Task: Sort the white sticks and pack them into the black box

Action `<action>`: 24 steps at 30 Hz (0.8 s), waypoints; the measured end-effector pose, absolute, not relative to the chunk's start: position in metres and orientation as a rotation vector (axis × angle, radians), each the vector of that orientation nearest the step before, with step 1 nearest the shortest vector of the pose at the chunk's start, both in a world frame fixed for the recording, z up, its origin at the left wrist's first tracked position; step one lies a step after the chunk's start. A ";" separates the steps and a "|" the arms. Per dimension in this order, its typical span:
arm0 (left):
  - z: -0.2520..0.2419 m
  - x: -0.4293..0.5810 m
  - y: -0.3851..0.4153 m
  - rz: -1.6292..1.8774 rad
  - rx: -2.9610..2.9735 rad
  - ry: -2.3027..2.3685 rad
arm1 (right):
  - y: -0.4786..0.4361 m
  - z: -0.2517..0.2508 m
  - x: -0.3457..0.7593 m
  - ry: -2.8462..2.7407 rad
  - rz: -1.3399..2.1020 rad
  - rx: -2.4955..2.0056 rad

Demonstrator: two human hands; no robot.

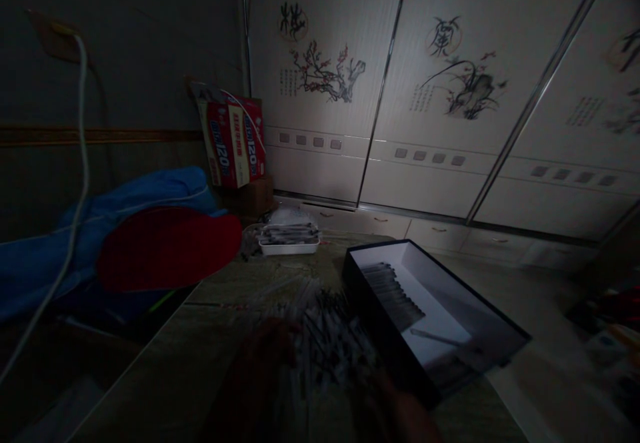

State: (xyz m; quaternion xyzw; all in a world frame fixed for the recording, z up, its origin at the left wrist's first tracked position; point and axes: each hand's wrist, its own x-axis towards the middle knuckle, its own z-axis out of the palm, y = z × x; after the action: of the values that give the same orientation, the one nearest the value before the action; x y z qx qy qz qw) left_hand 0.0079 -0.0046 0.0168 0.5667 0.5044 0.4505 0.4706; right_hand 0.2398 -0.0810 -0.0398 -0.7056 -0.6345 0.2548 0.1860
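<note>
A loose pile of thin dark and clear sticks, looking like pen parts [333, 336], lies on the table between my hands. My left hand [263, 350] is at the pile's left side with its fingers curled; what they hold, if anything, is lost in the dark. Blurred and very dim, my right hand [403, 406] is low in the view, beside the near side of a black-edged box [450, 283] with a white inside. Its fingers do not show clearly. Inside the box, a row of slim pen-like sticks [393, 293] lies side by side, and one single stick [437, 338] lies apart.
A white tray [290, 248] of similar sticks stands at the table's far edge. To the left are a red round item [170, 250], blue cloth [145, 193] and a hanging white cable [83, 130]. A red carton [233, 140] stands by the sliding cabinet doors [320, 116].
</note>
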 end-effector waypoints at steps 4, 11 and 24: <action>0.006 0.005 0.001 1.148 1.204 1.256 | -0.057 -0.046 0.227 -1.719 0.513 -1.975; -0.006 0.004 0.005 1.233 1.093 1.244 | -0.060 -0.043 0.219 -1.562 0.589 -1.727; -0.019 0.006 0.005 1.220 1.200 1.275 | -0.053 -0.052 0.162 -1.113 1.030 -1.414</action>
State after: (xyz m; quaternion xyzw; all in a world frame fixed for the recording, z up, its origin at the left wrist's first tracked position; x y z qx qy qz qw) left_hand 0.0059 0.0050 -0.0187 0.4925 0.5233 0.5006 0.4827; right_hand 0.1623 -0.0528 -0.0520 -0.5871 -0.4621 0.4276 0.5089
